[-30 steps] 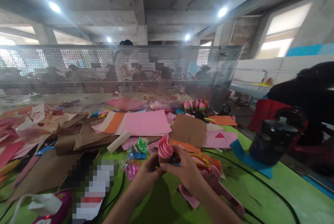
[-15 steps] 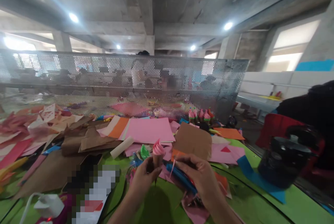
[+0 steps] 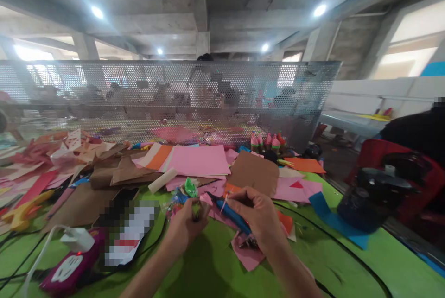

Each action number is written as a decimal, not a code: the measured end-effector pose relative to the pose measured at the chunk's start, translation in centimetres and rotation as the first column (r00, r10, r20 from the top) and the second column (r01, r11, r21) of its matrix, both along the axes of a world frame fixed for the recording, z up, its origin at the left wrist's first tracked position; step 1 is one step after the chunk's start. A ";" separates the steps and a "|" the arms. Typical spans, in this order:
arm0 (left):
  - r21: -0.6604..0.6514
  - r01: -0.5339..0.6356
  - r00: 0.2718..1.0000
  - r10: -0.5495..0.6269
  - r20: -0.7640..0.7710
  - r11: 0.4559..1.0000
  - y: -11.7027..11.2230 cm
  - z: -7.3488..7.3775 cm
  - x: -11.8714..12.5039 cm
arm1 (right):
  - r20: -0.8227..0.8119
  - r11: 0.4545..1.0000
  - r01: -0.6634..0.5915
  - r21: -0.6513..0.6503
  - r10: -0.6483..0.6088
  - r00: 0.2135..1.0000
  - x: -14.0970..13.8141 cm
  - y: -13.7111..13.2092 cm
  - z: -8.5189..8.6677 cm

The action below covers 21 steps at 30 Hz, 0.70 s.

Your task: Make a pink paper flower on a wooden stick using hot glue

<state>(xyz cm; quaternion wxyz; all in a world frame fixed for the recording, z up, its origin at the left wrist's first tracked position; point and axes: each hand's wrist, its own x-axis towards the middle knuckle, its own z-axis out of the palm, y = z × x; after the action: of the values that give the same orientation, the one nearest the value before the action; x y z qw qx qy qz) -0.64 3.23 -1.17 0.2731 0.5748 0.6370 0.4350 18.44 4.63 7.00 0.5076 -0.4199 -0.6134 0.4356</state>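
My left hand [image 3: 187, 226] is closed around a small paper ice cream cone, which it mostly hides. A pink part [image 3: 207, 198] of the cone shows at the fingertips. Between thumb and fingers, my right hand [image 3: 253, 212] pinches a thin pink strip [image 3: 224, 203], just right of the cone and apart from it. Below the right hand lies a long blue object [image 3: 236, 218], partly covered by the hand. Near the left hand are a crumpled green piece [image 3: 190, 187] and clear wrapping.
Pink sheets [image 3: 200, 161], brown card [image 3: 255, 173] and paper scraps cover the green table's far side. Several finished cones [image 3: 274, 142] stand by the perforated metal screen [image 3: 156, 103]. A purple power strip [image 3: 69, 268] lies left; a dark jug [image 3: 365, 200] stands right.
The cone has gone from upright to tilted in my left hand, its pink swirl now mostly hidden. Both hands sit slightly further left in view. The right hand keeps its pinch on the strip.
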 end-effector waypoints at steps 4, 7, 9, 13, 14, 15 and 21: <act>-0.014 -0.095 0.969 0.089 -0.229 0.995 -2.0 1.7 -0.4 | -0.080 1.000 -0.029 -0.012 0.028 0.996 0.0 -0.3 -0.3; 0.047 -0.087 0.933 0.098 -0.345 0.995 -2.7 2.7 -0.7 | -0.107 0.996 -0.057 -0.069 0.049 0.993 0.5 -0.7 -1.0; 0.120 -0.051 0.933 0.090 -0.348 0.991 -2.8 3.2 -0.5 | -0.123 0.987 -0.086 -0.138 0.070 0.990 0.8 -1.1 -1.4; 0.272 0.085 0.991 -0.054 -0.121 0.958 -2.8 4.3 1.4 | -0.153 0.972 -0.154 -0.179 0.127 0.980 0.9 -1.8 -1.4; 0.303 0.105 0.994 -0.092 -0.057 0.947 -2.9 4.6 2.1 | -0.162 0.967 -0.168 -0.193 0.138 0.977 0.8 -2.0 -1.3; 0.327 0.124 0.992 -0.129 -0.009 0.937 -2.9 4.8 2.7 | -0.175 0.959 -0.181 -0.218 0.144 0.974 0.7 -2.1 -1.3; 0.371 0.195 0.940 -0.281 0.193 0.908 -2.8 5.4 4.6 | -0.293 0.905 -0.263 -0.333 0.166 0.942 0.2 -1.8 -1.5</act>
<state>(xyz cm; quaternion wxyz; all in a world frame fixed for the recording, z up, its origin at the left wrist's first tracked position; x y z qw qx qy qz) 3.91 0.46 4.27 0.2945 0.6302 0.4369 0.5703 18.68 2.84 5.49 0.4436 -0.3766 -0.4926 0.6471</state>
